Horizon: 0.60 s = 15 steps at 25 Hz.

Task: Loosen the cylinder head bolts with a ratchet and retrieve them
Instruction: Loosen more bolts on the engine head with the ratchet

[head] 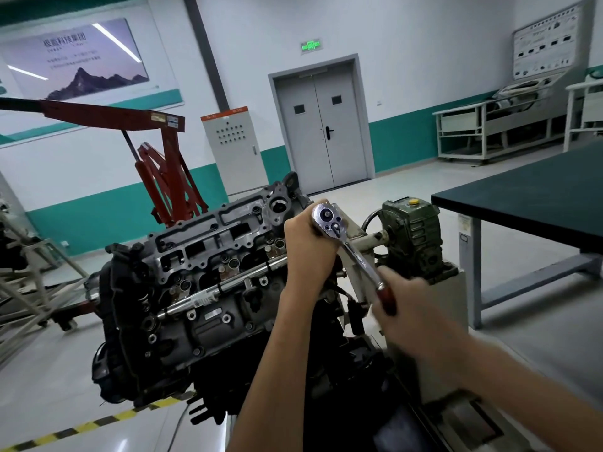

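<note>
The cylinder head sits bare and tilted. A chrome ratchet, red-gripped, slants over its right end

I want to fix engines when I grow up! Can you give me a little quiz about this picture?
1. True or false: the right hand holds the ratchet by its red handle.
2. Which hand is at the ratchet's shiny head? A) left hand B) right hand
3. Fill in: the crane behind the engine is coloured ____.
Key: 1 true; 2 A; 3 red.
</note>
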Available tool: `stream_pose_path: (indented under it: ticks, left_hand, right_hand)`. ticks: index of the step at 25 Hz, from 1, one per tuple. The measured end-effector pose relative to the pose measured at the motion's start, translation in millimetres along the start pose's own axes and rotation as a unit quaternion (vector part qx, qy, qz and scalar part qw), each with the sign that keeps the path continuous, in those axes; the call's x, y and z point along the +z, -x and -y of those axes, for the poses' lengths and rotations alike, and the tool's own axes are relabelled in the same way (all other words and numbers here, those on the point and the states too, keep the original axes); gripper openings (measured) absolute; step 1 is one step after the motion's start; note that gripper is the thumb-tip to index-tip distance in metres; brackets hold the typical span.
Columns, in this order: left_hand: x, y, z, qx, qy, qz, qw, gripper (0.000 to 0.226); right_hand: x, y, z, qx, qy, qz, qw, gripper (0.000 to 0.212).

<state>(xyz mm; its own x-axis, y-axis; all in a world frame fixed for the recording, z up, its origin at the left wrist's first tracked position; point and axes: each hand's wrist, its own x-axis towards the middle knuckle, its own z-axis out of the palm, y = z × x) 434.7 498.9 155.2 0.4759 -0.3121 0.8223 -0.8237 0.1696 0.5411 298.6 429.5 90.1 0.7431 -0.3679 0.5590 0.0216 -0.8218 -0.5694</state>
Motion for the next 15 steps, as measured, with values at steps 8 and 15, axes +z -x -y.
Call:
stream_pose_path:
  ticks: [8,15]
  left_hand:
    - [-0.5,4.3,-4.4,0.019,0.005,-0.002,1.0,0.04]
    - [-0.5,0.9,-2.1,-0.005,0.013,0.007,1.0,0.054]
  right_hand:
    - [-20.0,-14.7,-7.4,-0.002,0.096,-0.017,0.995,0.011]
    - [34.6,10.6,31.2,0.043,-0.101,-0.069,0.992,0.015]
